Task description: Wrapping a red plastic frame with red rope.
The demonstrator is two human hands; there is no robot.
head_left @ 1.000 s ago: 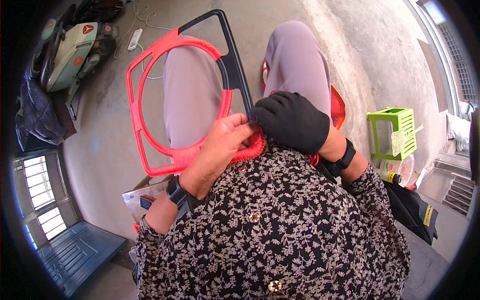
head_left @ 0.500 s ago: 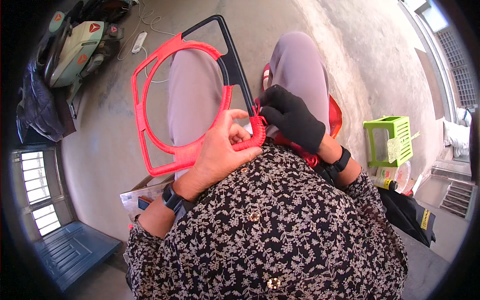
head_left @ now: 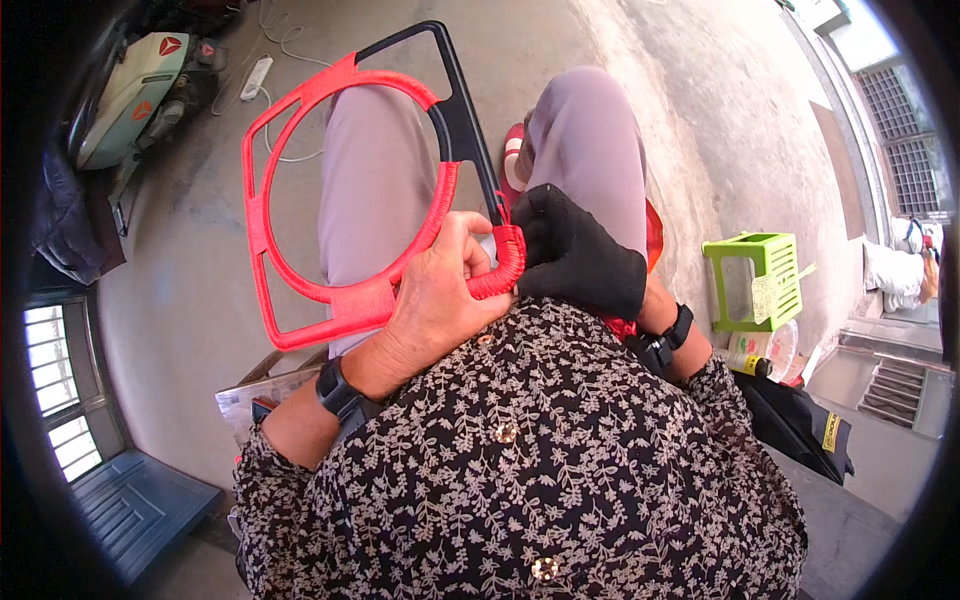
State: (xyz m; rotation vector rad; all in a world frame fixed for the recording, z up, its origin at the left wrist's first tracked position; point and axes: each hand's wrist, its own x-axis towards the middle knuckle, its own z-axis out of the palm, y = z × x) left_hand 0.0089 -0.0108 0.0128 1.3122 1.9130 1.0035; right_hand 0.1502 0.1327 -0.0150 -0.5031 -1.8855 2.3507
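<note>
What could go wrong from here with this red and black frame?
On the frame, the red wrapping could slacken where a strand sticks up beside the right hand. The black glove might snag that strand. The frame, over the left thigh, could tilt if the left hand eases.

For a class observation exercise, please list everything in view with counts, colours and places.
Frame: one, black, partly wrapped red, over left thigh
Cord: strand count unclear, red, around the frame
Scooter: one, pale green, upper left
Power strip: one, white, floor, upper left
Plastic stool: one, lime green, right
Bag: one, black, lower right
Clutter: count unclear, mixed colours, beside stool
Panelled board: one, blue, lower left
Windows: at least two, bright, both sides
Shoe: one, red and white, between knees
Wristbands: two, dark, one per wrist
Trousers: one pair, mauve, both legs
Blouse: one, black floral, lower middle
Left hand: one, bare, holding frame corner
Right hand: one, gloved black, at that corner
</note>
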